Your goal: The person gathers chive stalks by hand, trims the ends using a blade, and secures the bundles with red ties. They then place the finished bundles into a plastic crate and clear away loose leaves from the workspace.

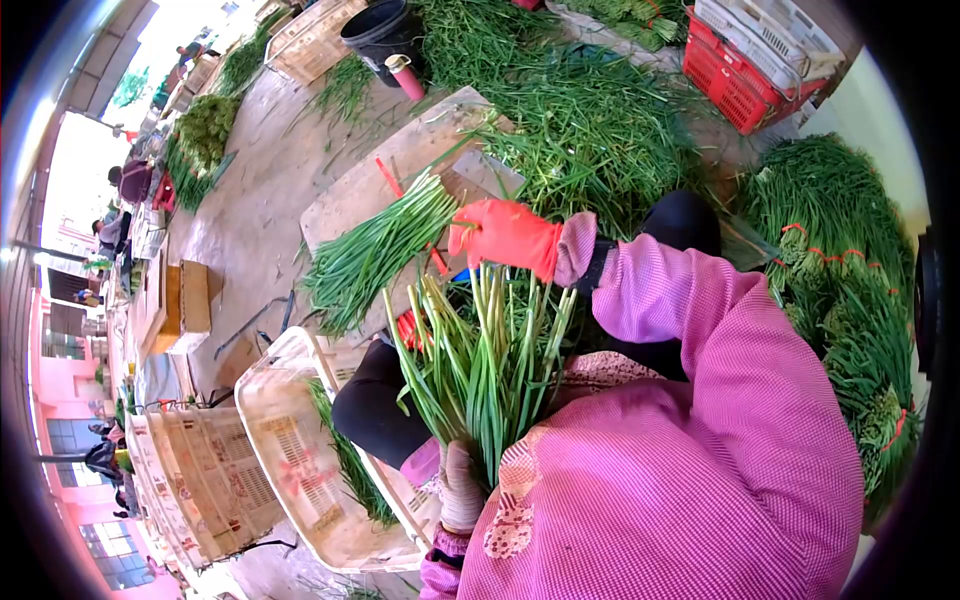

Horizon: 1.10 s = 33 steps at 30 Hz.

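Note:
My left hand (461,488), in a pale glove, is wrapped around a bunch of garlic chives (490,370) in front of my body. The pale stem ends of this bunch point up and away from me. Just beyond those ends is my right hand (505,235) in an orange-red glove, its fingers curled; whatever may be in them is hidden. Beside it, a second bunch of chives (385,245) lies on a wooden board (345,200), over a red strip (388,177). A flat metal plate (488,173) rests on the board near the right hand.
A big heap of loose chives (600,130) lies beyond the board. Tied bundles (830,260) are stacked at right. A white crate (300,470) stands at left, red and white crates (735,80) at upper right. A black bucket (380,35) and pink bottle (404,76) stand farther off.

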Motion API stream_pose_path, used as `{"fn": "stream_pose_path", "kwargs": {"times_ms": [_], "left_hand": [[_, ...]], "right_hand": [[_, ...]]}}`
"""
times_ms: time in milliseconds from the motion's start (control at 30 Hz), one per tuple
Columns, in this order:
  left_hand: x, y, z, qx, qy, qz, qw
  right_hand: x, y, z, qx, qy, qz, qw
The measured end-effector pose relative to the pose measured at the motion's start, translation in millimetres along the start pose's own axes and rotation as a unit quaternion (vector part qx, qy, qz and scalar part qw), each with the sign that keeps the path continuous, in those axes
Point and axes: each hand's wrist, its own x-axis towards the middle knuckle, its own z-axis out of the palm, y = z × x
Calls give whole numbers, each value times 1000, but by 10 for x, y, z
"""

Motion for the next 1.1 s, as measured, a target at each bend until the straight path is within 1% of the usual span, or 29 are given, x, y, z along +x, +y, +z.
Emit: {"fn": "stream_pose_path", "kwargs": {"times_ms": [100, 133, 167, 200, 233, 267, 300, 367, 400, 433, 500, 533, 567, 600, 667, 700, 767, 833, 900, 933, 967, 1000, 1033, 1067, 1100], "left_hand": [[-23, 124, 215, 15, -2, 14, 1000], [-15, 106, 172, 14, -4, 13, 1000], [-4, 73, 92, 28, -16, 15, 999], [-1, 48, 43, 41, -26, 18, 999], [-11, 72, 77, 41, -23, 19, 999], [-25, 117, 142, 53, -14, 24, 998], [-42, 137, 172, 65, -6, 29, 997], [-41, 106, 109, 62, -11, 21, 998], [-41, 106, 110, 59, -13, 13, 998], [-30, 111, 130, 54, -17, 6, 998], [-22, 97, 123, 35, -11, -12, 999], [-20, 119, 180, 10, -8, -30, 999], [-19, 133, 208, -15, -5, -48, 999], [-18, 141, 159, -16, -1, -67, 998], [-27, 150, 209, -12, 0, -63, 998], [-26, 152, 230, -9, 2, -60, 998], [-12, 142, 225, 2, 6, -61, 998], [0, 108, 183, 6, 4, -45, 999], [8, 90, 173, 5, 8, -37, 999], [4, 93, 174, 7, 17, -36, 999], [0, 103, 172, 10, 25, -34, 999], [-7, 121, 181, 18, 23, -34, 999], [10, 111, 189, 17, 22, -34, 999], [15, 91, 187, -13, 18, -28, 999], [1, 83, 172, -42, 18, -23, 999]], "right_hand": [[-57, -164, -34, 37, -26, 21, 999], [-105, -217, 52, -126, -26, -67, 989], [-148, -257, 141, -286, -27, -153, 946], [-188, -281, 231, -286, -29, -154, 945], [-227, -302, 328, -293, 48, -249, 922], [-245, -309, 389, -295, 125, -340, 884], [-245, -283, 423, -293, 122, -341, 885], [-264, -301, 451, -363, -28, -335, 869], [-300, -326, 447, -392, -143, -253, 873], [-300, -334, 446, -394, -142, -252, 872], [-303, -329, 470, -359, -207, -227, 881], [-301, -280, 518, -326, -167, -255, 895], [-282, -237, 542, -325, -168, -255, 895], [-243, -202, 549, -355, -118, -310, 874], [-142, -174, 516, -409, -15, -412, 814], [-66, -105, 495, -409, -14, -411, 814], [112, -25, 358, -540, 31, -337, 771], [97, -67, -69, -480, 121, -236, 836], [313, 199, -630, -586, 261, -145, 753], [288, 231, -968, -677, 280, -99, 674], [237, 188, -1193, -755, 296, -50, 583], [216, 127, -1191, -756, 296, -50, 582], [169, 69, -1135, -708, 317, -135, 616], [105, -15, -1029, -652, 333, -219, 645], [46, -102, -840, -535, 203, -212, 793]]}}
